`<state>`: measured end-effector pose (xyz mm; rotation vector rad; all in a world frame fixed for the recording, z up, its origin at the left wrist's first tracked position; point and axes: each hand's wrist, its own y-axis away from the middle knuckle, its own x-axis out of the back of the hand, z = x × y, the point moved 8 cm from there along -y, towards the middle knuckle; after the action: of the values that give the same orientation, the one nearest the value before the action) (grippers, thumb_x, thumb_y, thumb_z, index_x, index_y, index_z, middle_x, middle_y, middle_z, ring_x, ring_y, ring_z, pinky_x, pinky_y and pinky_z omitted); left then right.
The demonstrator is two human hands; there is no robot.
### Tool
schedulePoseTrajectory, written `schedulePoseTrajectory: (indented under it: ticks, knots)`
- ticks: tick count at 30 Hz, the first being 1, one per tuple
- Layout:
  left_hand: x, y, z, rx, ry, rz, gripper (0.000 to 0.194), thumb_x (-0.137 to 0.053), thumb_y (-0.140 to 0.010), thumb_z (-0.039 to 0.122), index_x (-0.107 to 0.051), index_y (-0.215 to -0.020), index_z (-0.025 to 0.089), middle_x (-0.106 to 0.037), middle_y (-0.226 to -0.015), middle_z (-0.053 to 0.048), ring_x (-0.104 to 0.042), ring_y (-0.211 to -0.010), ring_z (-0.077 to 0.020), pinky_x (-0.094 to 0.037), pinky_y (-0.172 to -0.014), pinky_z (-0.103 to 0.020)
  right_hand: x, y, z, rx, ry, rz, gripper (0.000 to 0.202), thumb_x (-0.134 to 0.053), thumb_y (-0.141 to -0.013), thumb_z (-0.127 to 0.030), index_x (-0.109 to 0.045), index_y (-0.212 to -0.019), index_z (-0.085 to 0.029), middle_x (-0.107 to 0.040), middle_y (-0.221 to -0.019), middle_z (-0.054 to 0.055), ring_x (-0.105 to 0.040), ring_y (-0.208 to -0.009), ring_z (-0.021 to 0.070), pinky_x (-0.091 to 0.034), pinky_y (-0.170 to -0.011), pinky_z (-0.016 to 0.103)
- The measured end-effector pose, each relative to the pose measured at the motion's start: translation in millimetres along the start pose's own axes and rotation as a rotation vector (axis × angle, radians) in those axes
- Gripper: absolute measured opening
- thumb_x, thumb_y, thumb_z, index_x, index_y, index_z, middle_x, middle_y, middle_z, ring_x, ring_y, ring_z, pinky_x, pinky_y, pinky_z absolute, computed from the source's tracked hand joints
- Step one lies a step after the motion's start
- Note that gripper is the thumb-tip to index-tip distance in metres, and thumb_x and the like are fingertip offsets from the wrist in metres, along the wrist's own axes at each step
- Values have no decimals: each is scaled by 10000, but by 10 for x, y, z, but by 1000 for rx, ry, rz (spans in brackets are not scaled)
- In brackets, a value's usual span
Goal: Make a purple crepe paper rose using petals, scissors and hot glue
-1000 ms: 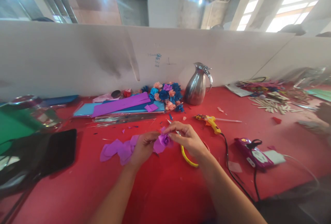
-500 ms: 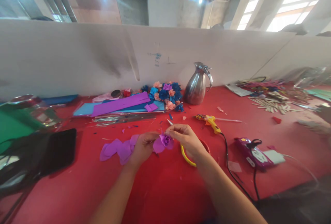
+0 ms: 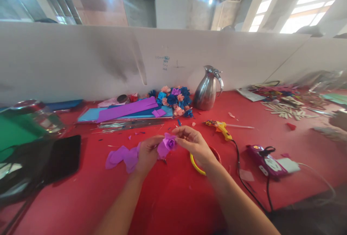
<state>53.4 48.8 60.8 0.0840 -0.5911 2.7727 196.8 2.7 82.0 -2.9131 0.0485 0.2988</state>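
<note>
A purple paper flower (image 3: 168, 144) with a rolled centre hangs above the red table, between both hands. My left hand (image 3: 150, 152) is closed on its left side. Thumb and fingers of my right hand (image 3: 193, 144) are at the flower's right edge, curved and slightly apart, the thumb close to a petal. Loose purple petals (image 3: 121, 156) lie on the table left of my left hand. Under my right hand is a yellow ring-shaped handle (image 3: 196, 166), partly hidden by the wrist.
Behind stand paper flowers (image 3: 177, 99), purple paper strips (image 3: 128, 109) and a metal jug (image 3: 207, 88). A yellow glue gun (image 3: 222, 129), its cable and a purple power strip (image 3: 267, 162) lie right. A black phone-like slab (image 3: 65, 159) is left. Someone's hand (image 3: 338, 121) shows far right.
The flower has turned and shifted slightly left in my left hand. My right fingers have loosened and lifted at its edge. Another person's hand has come in at the far right.
</note>
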Motion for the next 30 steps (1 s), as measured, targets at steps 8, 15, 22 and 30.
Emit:
schedulePoseTrajectory:
  ticks: [8,15,22,30]
  knots:
    - [122,-13,45,-19,-16,163,158,-610,-637,126,-749,-682,186,-742,-744,-23,-665,-689,-164,-530,-637,-237,79,30,-159,171,109,140,183,-632,-726,-191,-666,-904,-219,-608,-745,-15,-539,-709,133,-419,-689,267]
    - [131,-8,-6,21,-26,184,177,-593,-611,134,-751,-675,182,-739,-738,-21,-656,-664,-157,-519,-604,-222,147,34,-87,174,137,205,98,-594,-782,-229,-671,-839,-206,-626,-735,-7,-545,-699,134,-411,-673,260]
    - [214,3,-51,72,-47,288,170,-577,-639,162,-741,-682,177,-727,-723,-15,-646,-650,-157,-514,-586,-225,23,119,-277,331,432,186,97,-600,-793,-212,-666,-862,-228,-637,-778,17,-552,-754,174,-420,-724,309]
    - [189,26,-197,32,-108,258,166,-600,-680,176,-749,-753,191,-751,-821,-37,-678,-747,-189,-548,-681,-285,-118,167,-370,408,581,187,16,-592,-790,-210,-602,-789,-223,-619,-738,19,-552,-726,183,-420,-712,322]
